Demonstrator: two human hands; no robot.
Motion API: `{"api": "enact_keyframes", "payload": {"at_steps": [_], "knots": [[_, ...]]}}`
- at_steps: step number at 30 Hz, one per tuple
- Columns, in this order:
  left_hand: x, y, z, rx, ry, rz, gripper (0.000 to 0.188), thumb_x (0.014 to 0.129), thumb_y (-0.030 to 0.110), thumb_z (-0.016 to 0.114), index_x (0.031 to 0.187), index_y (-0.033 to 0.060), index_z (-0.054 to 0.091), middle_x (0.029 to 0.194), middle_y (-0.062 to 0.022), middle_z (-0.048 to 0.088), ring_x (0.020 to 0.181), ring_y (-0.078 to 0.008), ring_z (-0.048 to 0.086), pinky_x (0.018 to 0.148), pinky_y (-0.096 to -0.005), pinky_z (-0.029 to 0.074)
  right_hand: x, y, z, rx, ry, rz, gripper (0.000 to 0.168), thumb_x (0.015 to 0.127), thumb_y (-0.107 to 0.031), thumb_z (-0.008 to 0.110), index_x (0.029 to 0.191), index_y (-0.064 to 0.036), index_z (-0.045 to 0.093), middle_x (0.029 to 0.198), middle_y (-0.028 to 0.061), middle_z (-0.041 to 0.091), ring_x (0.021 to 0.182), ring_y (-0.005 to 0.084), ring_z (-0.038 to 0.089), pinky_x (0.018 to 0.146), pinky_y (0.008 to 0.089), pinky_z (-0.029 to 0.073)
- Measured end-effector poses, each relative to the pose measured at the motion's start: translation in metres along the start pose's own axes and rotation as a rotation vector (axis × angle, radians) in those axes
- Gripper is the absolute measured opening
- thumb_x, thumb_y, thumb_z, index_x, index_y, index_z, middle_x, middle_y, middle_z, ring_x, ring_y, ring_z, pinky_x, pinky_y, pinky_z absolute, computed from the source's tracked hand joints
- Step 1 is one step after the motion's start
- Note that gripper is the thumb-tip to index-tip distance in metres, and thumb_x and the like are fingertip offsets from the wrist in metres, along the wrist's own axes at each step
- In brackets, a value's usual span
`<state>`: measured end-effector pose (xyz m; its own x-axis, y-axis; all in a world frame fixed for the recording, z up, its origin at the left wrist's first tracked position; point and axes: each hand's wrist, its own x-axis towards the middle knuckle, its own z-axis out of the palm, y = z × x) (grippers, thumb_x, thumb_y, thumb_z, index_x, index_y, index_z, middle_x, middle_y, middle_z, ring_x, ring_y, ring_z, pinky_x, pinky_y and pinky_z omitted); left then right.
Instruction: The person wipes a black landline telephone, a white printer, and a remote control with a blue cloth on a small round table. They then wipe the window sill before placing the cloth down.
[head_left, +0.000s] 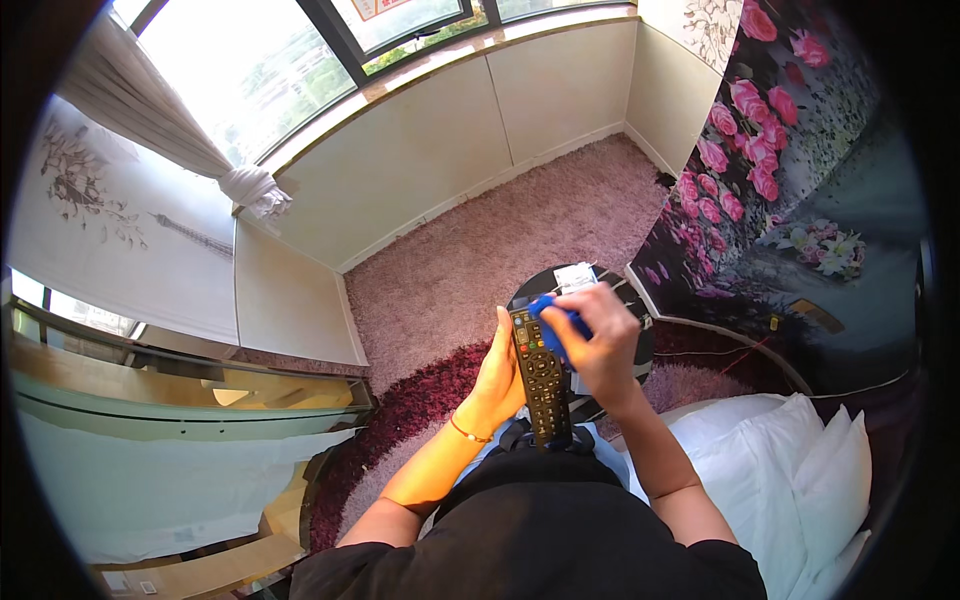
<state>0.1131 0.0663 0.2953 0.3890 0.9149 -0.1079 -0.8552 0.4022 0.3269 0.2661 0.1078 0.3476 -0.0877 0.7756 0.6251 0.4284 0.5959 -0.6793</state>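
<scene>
A black remote control (543, 382) with rows of buttons is held upright in front of my body, its keypad facing me. My left hand (496, 375) grips it along the left edge. In my right hand (600, 341) is a bunched blue cloth (553, 330), which lies at the upper right part of the remote; the hand is slightly blurred. Below the hands stands a small round dark table (536, 283), partly covered by the remote and my right hand. A white packet (575, 277) rests on its far side.
White pillows or bedding (735, 457) lie to my right. A glass-topped table (187, 420) with a pale cloth stands at the left. Pink carpet (480, 217) runs to the window wall. A floral wall panel (750, 157) rises at the right, with a thin white cable (705, 352) near its base.
</scene>
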Motion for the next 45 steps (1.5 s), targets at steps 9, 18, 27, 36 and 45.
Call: {"api": "enact_keyframes", "payload": {"at_steps": [9,18,27,36,45], "knots": [[-0.011,0.002,0.001,-0.092,0.037,-0.008,0.058,0.109,0.054,0.039,0.142,0.009,0.054,0.129,-0.0138,0.067,0.118,-0.0287,0.066,0.104,-0.0458,0.053,0.011,-0.012,-0.008,0.003,-0.138,-0.022,0.019,0.083,-0.017,0.083,0.094,-0.006,0.071,0.084,0.0116,0.065,0.074,0.031,0.068,0.067,0.0396,0.054],[0.0,0.015,0.032,0.061,0.052,0.033,0.069,0.109,0.057,0.034,0.157,0.0068,0.039,0.147,-0.014,0.056,0.13,-0.0277,0.059,0.109,-0.047,0.051,0.004,-0.016,-0.01,0.075,-0.116,-0.098,0.021,0.078,-0.013,0.086,0.094,-0.008,0.073,0.084,0.0079,0.064,0.077,0.0274,0.07,0.067,0.038,0.055],[0.004,0.019,0.045,0.192,0.025,0.139,0.07,0.108,0.059,0.035,0.153,0.0059,0.043,0.156,-0.0168,0.048,0.146,-0.0379,0.043,0.12,-0.053,0.037,-0.012,-0.039,-0.01,-0.002,-0.181,-0.084,0.02,0.085,-0.013,0.081,0.102,-0.009,0.073,0.085,0.0092,0.063,0.075,0.0299,0.069,0.066,0.0388,0.056],[0.002,0.021,0.037,0.185,0.043,0.158,0.069,0.107,0.058,0.038,0.153,0.0065,0.042,0.159,-0.0167,0.044,0.149,-0.0396,0.038,0.122,-0.0556,0.034,-0.003,-0.046,-0.028,0.032,-0.31,-0.036,0.019,0.081,-0.012,0.081,0.099,-0.01,0.075,0.083,0.0072,0.06,0.075,0.0263,0.067,0.066,0.0386,0.055],[0.005,0.032,0.043,0.244,0.049,0.159,0.071,0.106,0.06,0.039,0.153,0.0068,0.043,0.158,-0.0177,0.045,0.148,-0.0387,0.04,0.12,-0.0527,0.038,-0.005,-0.043,-0.034,-0.045,-0.42,-0.059,0.018,0.08,-0.016,0.08,0.097,-0.013,0.078,0.079,0.0038,0.059,0.07,0.0232,0.067,0.063,0.037,0.055]]}}
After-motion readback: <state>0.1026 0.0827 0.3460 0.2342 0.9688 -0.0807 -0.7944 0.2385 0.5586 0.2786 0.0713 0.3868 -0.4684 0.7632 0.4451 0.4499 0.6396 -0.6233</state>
